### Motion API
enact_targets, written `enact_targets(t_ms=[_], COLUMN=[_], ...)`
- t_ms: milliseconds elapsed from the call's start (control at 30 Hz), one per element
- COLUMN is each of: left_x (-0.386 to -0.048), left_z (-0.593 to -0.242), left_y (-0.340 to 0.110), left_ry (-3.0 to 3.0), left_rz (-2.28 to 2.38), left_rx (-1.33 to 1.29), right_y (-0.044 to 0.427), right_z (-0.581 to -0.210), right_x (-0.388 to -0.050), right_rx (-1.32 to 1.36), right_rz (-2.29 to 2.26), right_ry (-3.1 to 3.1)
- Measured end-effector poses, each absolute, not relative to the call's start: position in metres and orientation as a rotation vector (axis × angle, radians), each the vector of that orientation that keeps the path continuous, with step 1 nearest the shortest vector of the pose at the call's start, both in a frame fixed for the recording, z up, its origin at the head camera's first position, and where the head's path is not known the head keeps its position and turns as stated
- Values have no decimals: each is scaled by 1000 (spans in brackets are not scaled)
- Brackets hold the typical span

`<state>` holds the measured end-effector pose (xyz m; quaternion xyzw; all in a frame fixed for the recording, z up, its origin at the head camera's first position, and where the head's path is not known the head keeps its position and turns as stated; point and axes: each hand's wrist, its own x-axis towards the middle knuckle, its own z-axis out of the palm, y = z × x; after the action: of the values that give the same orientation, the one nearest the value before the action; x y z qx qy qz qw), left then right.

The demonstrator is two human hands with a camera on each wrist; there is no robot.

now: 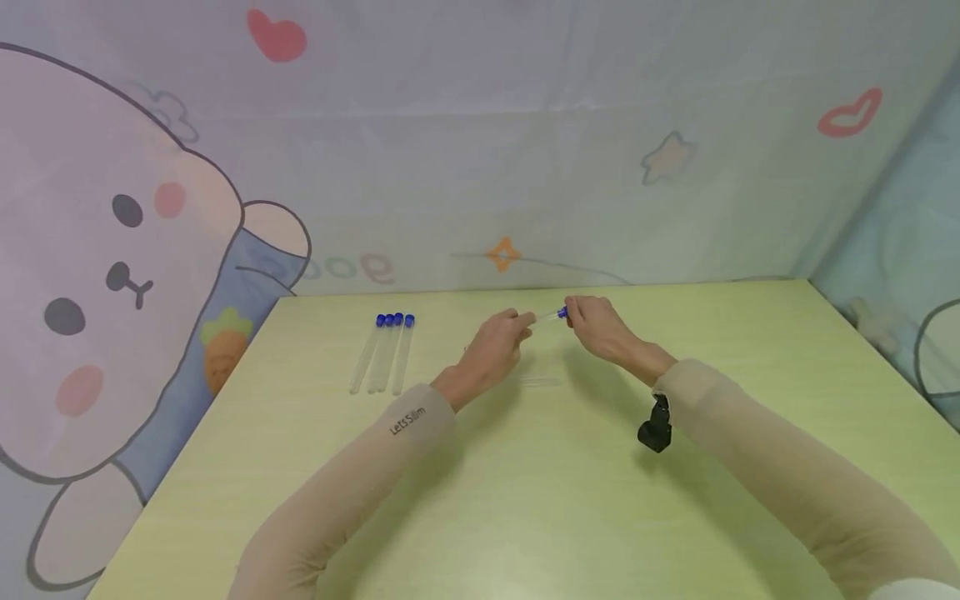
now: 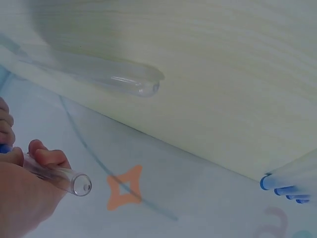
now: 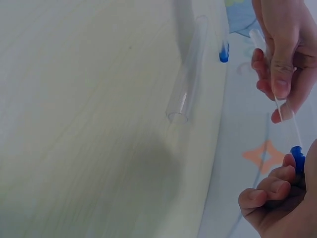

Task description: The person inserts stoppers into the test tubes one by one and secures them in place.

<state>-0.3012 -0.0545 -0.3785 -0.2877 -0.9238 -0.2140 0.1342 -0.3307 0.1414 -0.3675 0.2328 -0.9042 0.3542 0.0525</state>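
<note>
My left hand [image 1: 491,350] grips a clear test tube [image 1: 550,317] by its body, thumb and fingers around it. The rounded end of this tube sticks out past the fingers in the left wrist view. At the other end, my right hand [image 1: 600,327] holds the blue cap [image 3: 298,157] with curled fingers; the cap sits at the tube's mouth. How far it is seated I cannot tell. Below the hands, a second clear tube [image 3: 185,89] lies on the table without a cap, its open mouth visible in the right wrist view.
Several clear tubes with blue caps [image 1: 388,358] lie side by side left of the hands, caps toward the back. The pale yellow-green table [image 1: 525,500] ends against a printed cloth backdrop [image 1: 450,167]. A black wrist camera [image 1: 656,427] hangs under the right sleeve.
</note>
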Motion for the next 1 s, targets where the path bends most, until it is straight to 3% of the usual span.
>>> enact_targets(t_ms=[333, 767, 1000], left_x=[-303, -296, -298], left_z=[-368, -365, -364], left_y=[-52, -55, -63], left_ry=[-2739, -2756, -2811], left_rz=[-311, -146, -189], left_rx=[-813, -902, -812], right_y=[148, 145, 155], right_z=[-364, -360, -351], right_x=[-340, -345, -345], right_rx=[773, 761, 733], right_rz=[1061, 1005, 968], right_ry=[-2780, -2891, -2929])
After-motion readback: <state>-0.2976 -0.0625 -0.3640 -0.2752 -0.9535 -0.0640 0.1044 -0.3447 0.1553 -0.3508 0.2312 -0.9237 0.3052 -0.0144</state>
